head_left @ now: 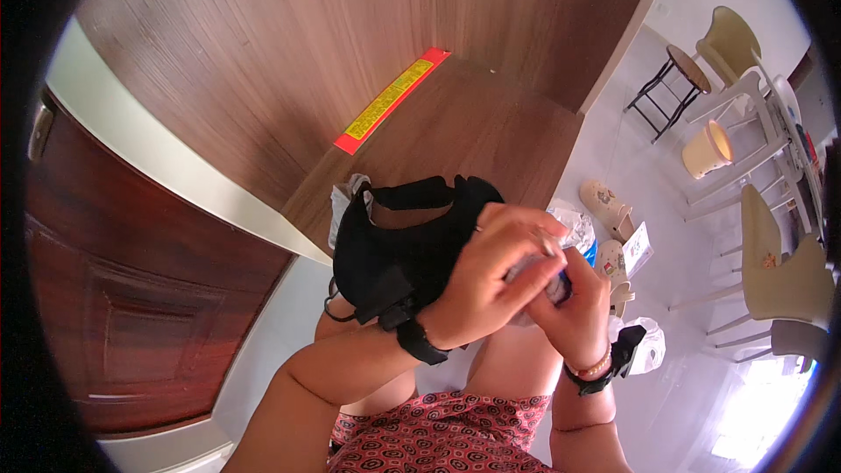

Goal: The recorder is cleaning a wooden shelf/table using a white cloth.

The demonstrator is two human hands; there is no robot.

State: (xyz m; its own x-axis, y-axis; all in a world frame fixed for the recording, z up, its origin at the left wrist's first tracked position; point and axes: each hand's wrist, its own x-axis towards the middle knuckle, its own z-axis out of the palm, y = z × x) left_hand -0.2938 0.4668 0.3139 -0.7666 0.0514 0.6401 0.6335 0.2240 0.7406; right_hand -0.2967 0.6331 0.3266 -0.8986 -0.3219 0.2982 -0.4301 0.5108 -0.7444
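Note:
My left hand (pixel 501 273) and my right hand (pixel 574 311) meet in front of me, fingers bent and closed around one small object (pixel 554 287). Only bits of it show, pale with a dark blue patch, so its kind stays hidden. Left of my hands, a black cloth bag (pixel 399 254) with a wide strap rests at the edge of a brown wooden bench (pixel 473 136). My left wrist and forearm are close beside the bag. Crumpled white material (pixel 343 201) sticks out behind it.
A red and yellow printed strip (pixel 394 103) lies along the bench's back. Patterned clogs (pixel 606 208) and white plastic bags (pixel 650 346) are on the floor to the right. Farther off stand a stool (pixel 688 70), a yellow bucket (pixel 707 151) and several chairs. A dark red door (pixel 131 298) is at left.

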